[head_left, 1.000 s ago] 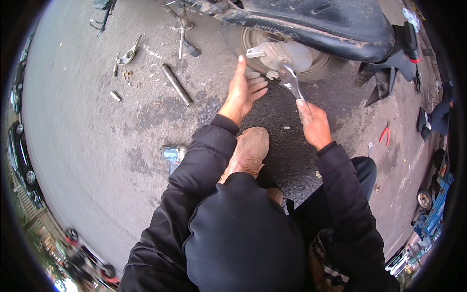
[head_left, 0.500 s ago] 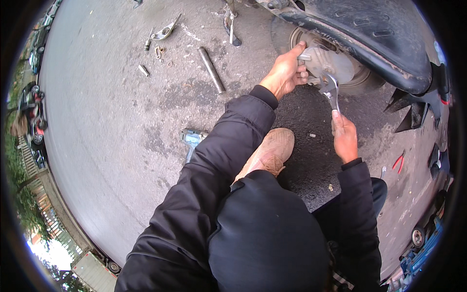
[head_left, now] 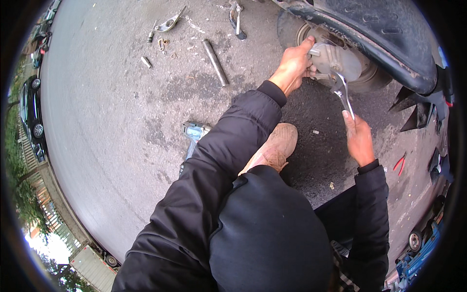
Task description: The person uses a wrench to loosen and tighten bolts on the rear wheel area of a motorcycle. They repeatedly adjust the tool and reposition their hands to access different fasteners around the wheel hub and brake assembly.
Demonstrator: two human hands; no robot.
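At the wheel [head_left: 377, 82] of a vehicle, my left hand [head_left: 295, 63] is closed on a small metal lever [head_left: 315, 50] that juts from the round grey hub cover [head_left: 348, 63]. The thumb lies along the top and the fingers curl beneath. My right hand [head_left: 360, 140] grips the handle of a silver adjustable wrench [head_left: 343, 95]. The wrench's jaw meets the lower edge of the hub cover, close to my left fingers; what it bears on there is too small to make out.
Black bodywork [head_left: 389, 39] overhangs the wheel. On the asphalt lie a metal tube [head_left: 215, 63], a blue power tool [head_left: 194, 134] partly under my left sleeve, a metal arm [head_left: 170, 22], a small socket [head_left: 146, 62] and red-handled pliers [head_left: 399, 164]. My shoe [head_left: 275, 148] stands between my arms.
The whole view has shifted a little. My right hand has moved slightly right with the wrench, whose handle tilts more. My left hand keeps its hold on the lever.
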